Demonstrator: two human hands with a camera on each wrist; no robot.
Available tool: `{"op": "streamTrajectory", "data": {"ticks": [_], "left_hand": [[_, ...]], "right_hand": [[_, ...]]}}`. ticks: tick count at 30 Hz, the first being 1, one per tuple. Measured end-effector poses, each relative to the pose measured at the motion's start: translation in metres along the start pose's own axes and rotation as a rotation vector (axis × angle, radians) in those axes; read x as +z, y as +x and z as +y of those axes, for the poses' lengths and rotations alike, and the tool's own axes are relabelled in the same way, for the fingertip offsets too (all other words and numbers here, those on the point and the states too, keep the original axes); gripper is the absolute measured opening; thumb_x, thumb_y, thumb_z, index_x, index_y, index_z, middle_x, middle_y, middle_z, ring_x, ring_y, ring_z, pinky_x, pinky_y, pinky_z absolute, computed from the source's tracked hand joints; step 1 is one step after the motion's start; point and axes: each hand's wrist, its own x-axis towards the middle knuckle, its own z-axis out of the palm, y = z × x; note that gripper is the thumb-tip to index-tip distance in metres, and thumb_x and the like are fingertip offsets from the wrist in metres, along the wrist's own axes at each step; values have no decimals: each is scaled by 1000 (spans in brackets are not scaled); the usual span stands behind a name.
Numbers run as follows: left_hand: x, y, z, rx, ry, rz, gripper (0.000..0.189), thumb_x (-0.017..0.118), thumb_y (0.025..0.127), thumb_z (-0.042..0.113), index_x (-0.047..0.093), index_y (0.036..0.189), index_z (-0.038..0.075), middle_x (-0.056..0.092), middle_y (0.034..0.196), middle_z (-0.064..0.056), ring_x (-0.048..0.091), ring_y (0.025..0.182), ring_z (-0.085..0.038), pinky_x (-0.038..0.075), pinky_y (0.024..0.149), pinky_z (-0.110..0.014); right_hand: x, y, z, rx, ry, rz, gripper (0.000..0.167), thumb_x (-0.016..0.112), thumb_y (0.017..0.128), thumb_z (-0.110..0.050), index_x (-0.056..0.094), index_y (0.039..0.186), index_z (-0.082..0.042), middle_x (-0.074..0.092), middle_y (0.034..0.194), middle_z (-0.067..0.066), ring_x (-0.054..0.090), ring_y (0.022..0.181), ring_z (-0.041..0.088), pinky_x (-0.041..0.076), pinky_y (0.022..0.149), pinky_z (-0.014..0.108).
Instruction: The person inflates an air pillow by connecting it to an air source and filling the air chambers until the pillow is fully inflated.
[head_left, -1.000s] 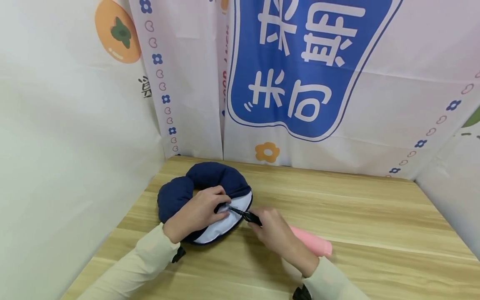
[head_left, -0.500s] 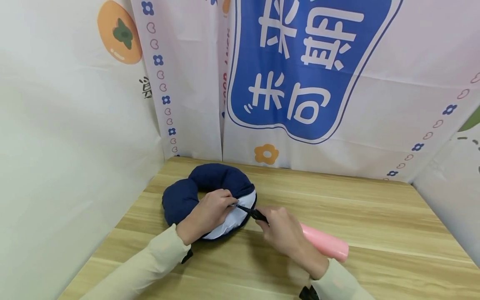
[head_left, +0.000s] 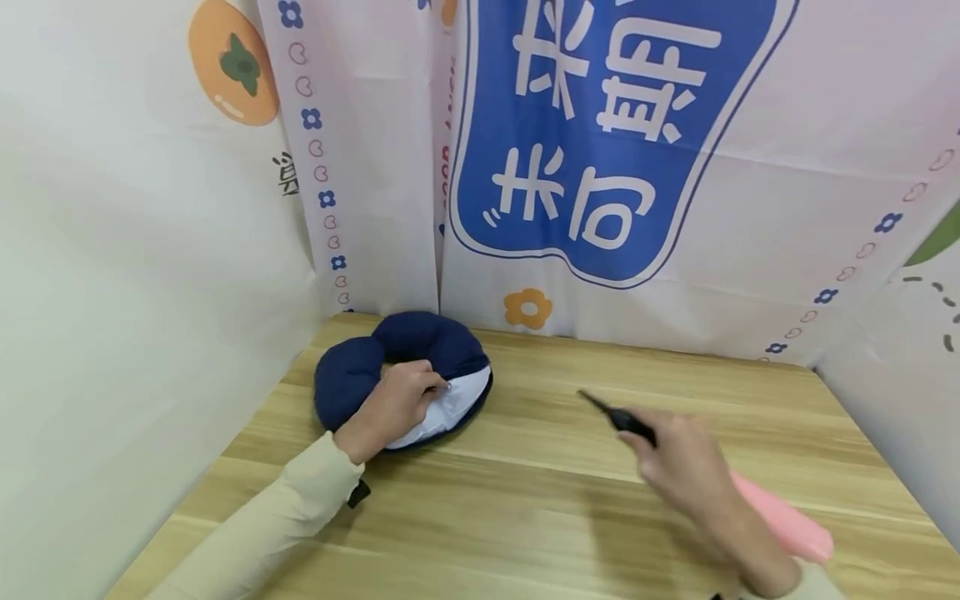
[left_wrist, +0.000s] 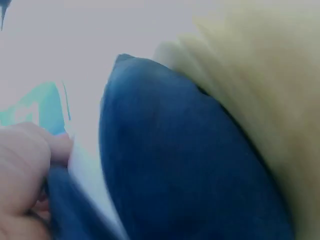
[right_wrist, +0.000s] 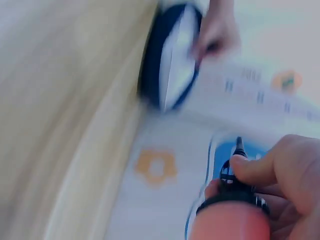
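A navy U-shaped neck pillow (head_left: 431,340) with a white panel lies at the left of the table in the head view. My left hand (head_left: 392,408) pinches it at the upper edge of the white panel; the exact part between the fingertips is hidden. To the right, my right hand (head_left: 686,462) grips a hand pump with a pink barrel (head_left: 791,523) and a slim black nozzle (head_left: 626,423). The nozzle points toward the pillow, apart from it. In the right wrist view, the thumb presses beside the black nozzle base (right_wrist: 231,182).
The wood-patterned table (head_left: 487,517) ends at a back wall covered with a printed cloth (head_left: 375,167). A white side wall (head_left: 150,292) stands close by the pillow on the left. Another wall rises at the right.
The pump's nozzle has come away from the spot pinched by my left hand. My right hand has moved right with the pump. The left hand keeps its pinch on the neck pillow.
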Motion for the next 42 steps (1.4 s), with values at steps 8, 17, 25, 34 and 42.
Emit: {"op": "streamTrajectory", "data": {"ticks": [8,17,25,34,42], "left_hand": [[-10,-6,26,56,-252,-47,12,81,90,1,82,99,9,72,92,-1,69,82,-10,58,72,-21],[3,-7,50,65,-325,-140,11,79,93,4,82,101,11,72,96,2,67,87,-6,56,75,-14],[3,-8,52,51,-357,-133,10,80,93,4,82,100,11,72,96,1,67,87,-7,56,75,-15],[12,-4,56,43,-326,-123,9,80,93,7,82,101,12,71,96,3,64,86,-5,54,75,-14],[11,4,51,-5,-352,-158,10,80,93,9,83,103,13,72,97,3,65,85,-5,54,75,-16]], "right_hand": [[-17,28,66,-76,-16,36,23,80,92,-4,79,115,-3,80,86,8,49,55,0,44,49,22],[19,49,107,15,-3,-69,28,77,96,-8,76,124,-3,81,99,14,62,69,12,51,61,28],[44,65,117,53,7,-153,24,76,97,-12,77,120,-6,80,105,10,71,94,24,59,84,49],[66,67,126,8,-77,-195,20,80,92,-8,78,111,0,80,105,15,75,98,34,60,90,55],[67,68,123,13,-113,-240,30,77,96,-11,73,121,6,76,117,26,73,109,44,58,95,60]]}}
